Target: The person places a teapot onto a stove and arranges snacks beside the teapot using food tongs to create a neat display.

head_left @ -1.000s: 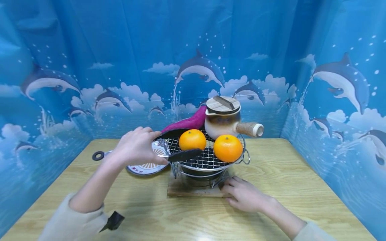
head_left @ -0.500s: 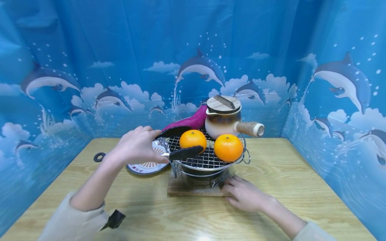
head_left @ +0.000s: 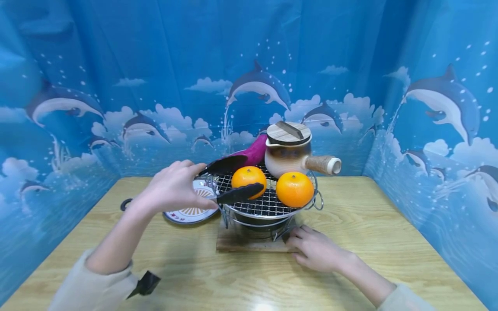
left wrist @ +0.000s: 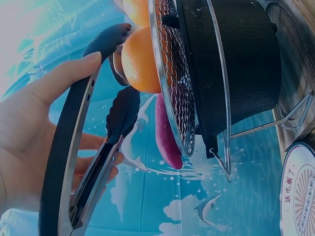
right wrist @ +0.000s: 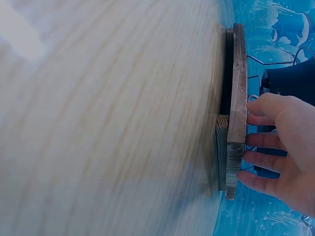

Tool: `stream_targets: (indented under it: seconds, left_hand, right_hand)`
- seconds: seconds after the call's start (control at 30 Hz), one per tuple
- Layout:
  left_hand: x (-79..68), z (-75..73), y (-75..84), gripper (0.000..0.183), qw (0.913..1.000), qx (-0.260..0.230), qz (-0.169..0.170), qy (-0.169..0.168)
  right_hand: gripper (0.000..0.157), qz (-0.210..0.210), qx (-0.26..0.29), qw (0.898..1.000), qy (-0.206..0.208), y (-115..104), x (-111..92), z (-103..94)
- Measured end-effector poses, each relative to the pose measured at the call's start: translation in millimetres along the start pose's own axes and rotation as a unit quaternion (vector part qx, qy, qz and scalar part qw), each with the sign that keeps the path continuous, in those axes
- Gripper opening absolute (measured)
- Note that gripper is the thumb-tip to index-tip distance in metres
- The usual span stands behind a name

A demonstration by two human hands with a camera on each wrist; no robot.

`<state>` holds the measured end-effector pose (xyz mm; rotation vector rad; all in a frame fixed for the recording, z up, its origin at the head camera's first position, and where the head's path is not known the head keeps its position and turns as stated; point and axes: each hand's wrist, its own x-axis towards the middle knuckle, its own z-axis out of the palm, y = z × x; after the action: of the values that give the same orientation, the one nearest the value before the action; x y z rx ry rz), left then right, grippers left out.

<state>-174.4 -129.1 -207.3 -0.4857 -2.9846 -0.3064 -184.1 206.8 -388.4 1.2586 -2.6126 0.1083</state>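
My left hand grips black-and-silver tongs, their arms spread. In the head view the tong heads lie on either side of the left orange; whether they touch it I cannot tell. A second orange sits to its right on the wire grill rack. Behind the tongs lies a purple sweet potato, partly covered by the upper tong head. My right hand rests with its fingertips on the right end of the wooden board under the stove, fingers slightly bent.
A clay teapot with a wooden lid stands at the back of the rack, its side handle pointing right. The black stove stands in a wire frame. A patterned plate lies left of it on the wooden table.
The tongs have tilted slightly: their heads sit a little higher, and the ring at their rear end has slipped partly behind my left wrist. My right hand stays put.
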Motion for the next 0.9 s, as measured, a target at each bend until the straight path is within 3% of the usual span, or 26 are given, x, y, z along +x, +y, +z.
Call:
stream_targets:
  seconds: [0.43, 0.9]
  left_hand:
    - [-7.4, -9.6, -19.3, 0.109, 0.9942, -0.088, -0.059, 0.018]
    - [-14.0, -10.7, -50.3, 0.119, 0.9881, -0.117, -0.099, 0.016]
  right_hand:
    - [0.015, -0.013, 0.001, 1.0, 0.02, 1.6, -0.9, 1.6]
    - [0.017, -0.005, -0.003, 1.0, 0.002, 0.7, -0.6, -0.3]
